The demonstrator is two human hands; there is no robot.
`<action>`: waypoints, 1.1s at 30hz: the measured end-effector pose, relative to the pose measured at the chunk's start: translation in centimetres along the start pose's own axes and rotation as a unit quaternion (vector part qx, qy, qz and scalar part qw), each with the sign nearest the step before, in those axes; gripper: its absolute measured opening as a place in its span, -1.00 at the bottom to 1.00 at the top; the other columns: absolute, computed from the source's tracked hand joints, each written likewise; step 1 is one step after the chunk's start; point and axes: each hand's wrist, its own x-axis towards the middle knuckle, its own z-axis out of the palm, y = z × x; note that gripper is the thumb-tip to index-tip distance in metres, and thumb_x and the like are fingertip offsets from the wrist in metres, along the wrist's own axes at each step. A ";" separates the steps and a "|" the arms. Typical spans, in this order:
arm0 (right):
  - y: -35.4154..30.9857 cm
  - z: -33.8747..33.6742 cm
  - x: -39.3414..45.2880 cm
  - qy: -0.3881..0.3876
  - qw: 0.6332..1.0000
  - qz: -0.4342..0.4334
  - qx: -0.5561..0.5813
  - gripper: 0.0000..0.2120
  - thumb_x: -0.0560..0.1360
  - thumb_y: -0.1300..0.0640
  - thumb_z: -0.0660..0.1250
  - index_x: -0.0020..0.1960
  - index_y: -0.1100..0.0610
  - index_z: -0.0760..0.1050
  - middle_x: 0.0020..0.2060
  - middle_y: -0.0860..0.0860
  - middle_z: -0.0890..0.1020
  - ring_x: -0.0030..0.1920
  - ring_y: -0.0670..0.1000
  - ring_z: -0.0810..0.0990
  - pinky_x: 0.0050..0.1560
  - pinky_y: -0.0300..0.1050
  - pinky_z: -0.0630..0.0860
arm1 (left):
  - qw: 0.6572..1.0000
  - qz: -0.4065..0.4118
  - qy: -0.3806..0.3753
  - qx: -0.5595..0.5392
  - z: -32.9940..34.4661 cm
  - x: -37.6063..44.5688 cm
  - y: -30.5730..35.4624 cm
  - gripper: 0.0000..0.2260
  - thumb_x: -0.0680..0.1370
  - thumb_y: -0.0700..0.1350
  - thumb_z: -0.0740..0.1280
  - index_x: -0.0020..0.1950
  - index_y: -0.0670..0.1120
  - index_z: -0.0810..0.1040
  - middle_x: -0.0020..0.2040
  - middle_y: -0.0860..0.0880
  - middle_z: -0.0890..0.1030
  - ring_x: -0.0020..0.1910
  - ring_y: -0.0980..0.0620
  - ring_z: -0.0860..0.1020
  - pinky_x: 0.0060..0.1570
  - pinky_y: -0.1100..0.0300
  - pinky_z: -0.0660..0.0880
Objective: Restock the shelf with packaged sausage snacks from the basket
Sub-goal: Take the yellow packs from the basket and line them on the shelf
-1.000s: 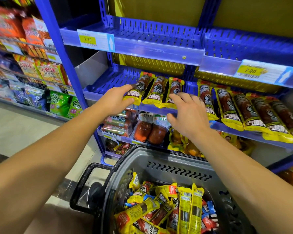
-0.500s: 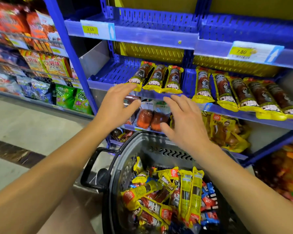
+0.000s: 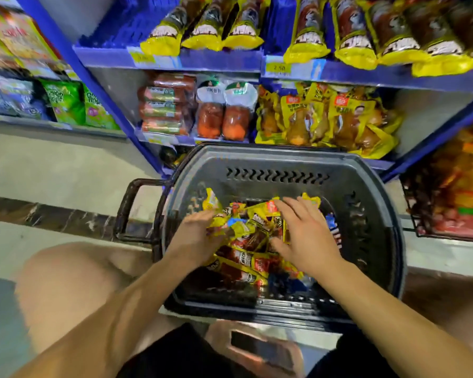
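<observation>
Both hands were down in the grey basket point(image 3: 372, 241) at frame centre: left hand point(image 3: 195, 238) with fingers curled onto a yellow sausage pack point(image 3: 219, 221), right hand point(image 3: 305, 236) spread flat over the pile of sausage snacks point(image 3: 253, 257), blue shelf point(image 3: 219, 60) across the top already holding 7 packs.

On the blue shelf rail point(image 3: 366, 73) above my basket, one yellow price tag point(image 3: 279, 68) reads "2.50"; the tag to its left point(image 3: 142, 58) is too blurred for me to read; the sausage packs on the shelf point(image 3: 309, 36) carry bold white lettering I cannot make out; the green bags point(image 3: 63, 100) far left show pale wording, smeared by motion; the packs under my fingers point(image 3: 287, 211) have print too small to read.
</observation>
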 end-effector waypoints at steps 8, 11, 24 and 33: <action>1.6 3.0 0.0 0.015 0.997 0.036 0.067 -0.25 0.43 -0.24 0.22 0.52 0.14 0.31 0.45 0.14 0.41 0.48 0.23 0.30 0.49 0.17 0.22 | 0.986 -0.132 -0.095 0.042 5.1 2.5 -0.8 -0.66 0.52 0.06 0.33 0.21 -0.10 0.53 0.13 -0.21 0.58 0.13 -0.26 0.56 0.03 -0.01 0.51; 2.2 3.5 0.3 0.012 0.995 0.047 0.090 -0.25 0.45 -0.16 0.35 0.54 0.12 0.26 0.46 0.11 0.38 0.49 0.19 0.26 0.51 0.13 0.19 | 0.974 -0.179 -0.106 0.092 5.9 3.0 -1.3 -0.66 0.53 0.04 0.31 0.23 -0.10 0.50 0.14 -0.18 0.51 0.09 -0.27 0.57 0.02 -0.06 0.52; 2.5 5.3 0.6 0.008 0.993 0.029 0.110 -0.27 0.49 -0.08 0.41 0.56 0.06 0.21 0.50 0.02 0.31 0.52 0.10 0.18 0.53 0.01 0.10 | 0.999 -0.005 0.037 0.010 2.9 -0.2 1.7 -0.70 0.45 -0.06 0.37 0.18 -0.01 0.63 0.09 -0.07 0.65 0.08 -0.11 0.61 0.11 0.03 0.52; 4.3 6.0 -0.3 -0.037 0.993 0.047 0.102 -0.41 0.51 -0.11 0.38 0.47 0.03 0.32 0.35 0.03 0.50 0.35 0.13 0.42 0.40 0.12 0.32 | 0.951 -0.055 -0.105 -0.286 0.2 0.2 4.2 -0.87 0.58 -0.06 0.35 0.04 0.16 0.62 0.03 0.18 0.64 0.03 0.18 0.58 0.02 0.32 0.46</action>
